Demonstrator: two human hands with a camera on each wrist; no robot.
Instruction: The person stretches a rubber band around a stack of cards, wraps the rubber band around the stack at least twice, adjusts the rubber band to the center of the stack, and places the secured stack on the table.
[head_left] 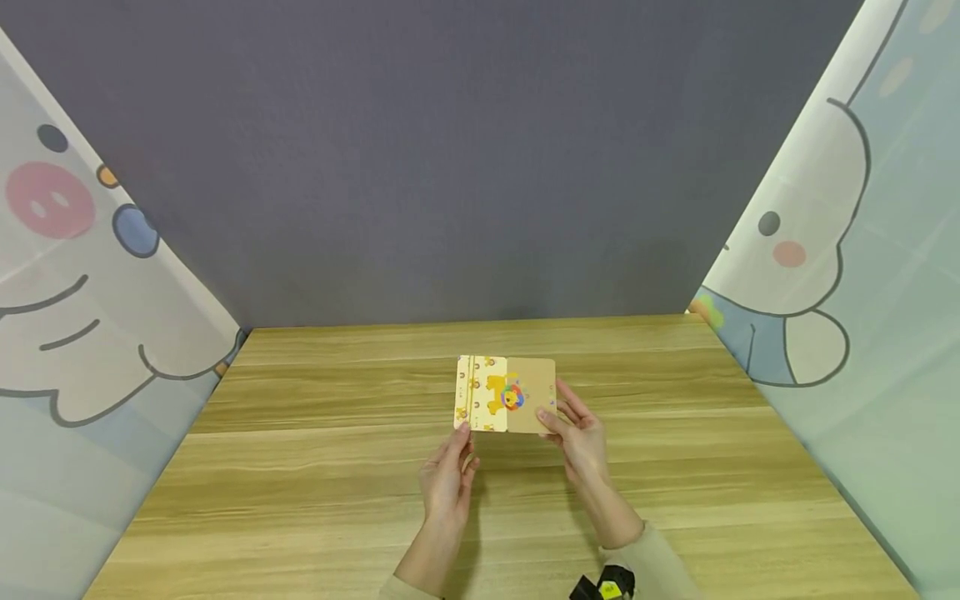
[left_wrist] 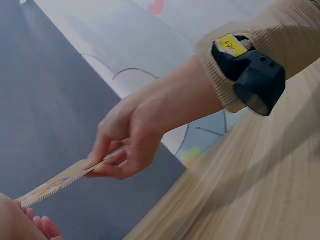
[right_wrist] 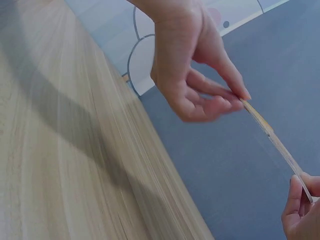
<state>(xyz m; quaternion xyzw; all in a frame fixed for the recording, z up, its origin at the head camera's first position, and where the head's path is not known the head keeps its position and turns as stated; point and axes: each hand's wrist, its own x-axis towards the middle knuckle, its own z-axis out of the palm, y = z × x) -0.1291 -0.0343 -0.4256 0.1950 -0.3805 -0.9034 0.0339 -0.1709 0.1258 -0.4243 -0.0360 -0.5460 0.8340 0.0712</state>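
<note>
Both hands hold a thin notebook (head_left: 531, 383) up above the table. Its left part is cream with a small yellow print, its right part plain brown, and a lion with a rainbow mane spans the middle. At its lower left corner, my left hand (head_left: 444, 479) pinches the edge between thumb and fingers. The right hand (head_left: 585, 442) grips the right side, thumb on the face and fingers behind. Seen edge-on in the right wrist view, the notebook (right_wrist: 272, 136) shows layered edges and slants between the left hand (right_wrist: 187, 65) and the right hand (right_wrist: 302, 212).
A wood-grain table (head_left: 315, 467) lies beneath the hands. Behind it rises a dark grey panel (head_left: 465, 167). Cartoon-printed sheets flank it, one on the left (head_left: 90, 333) and one on the right (head_left: 885, 400). A black wrist camera (left_wrist: 260, 85) sits on the right sleeve.
</note>
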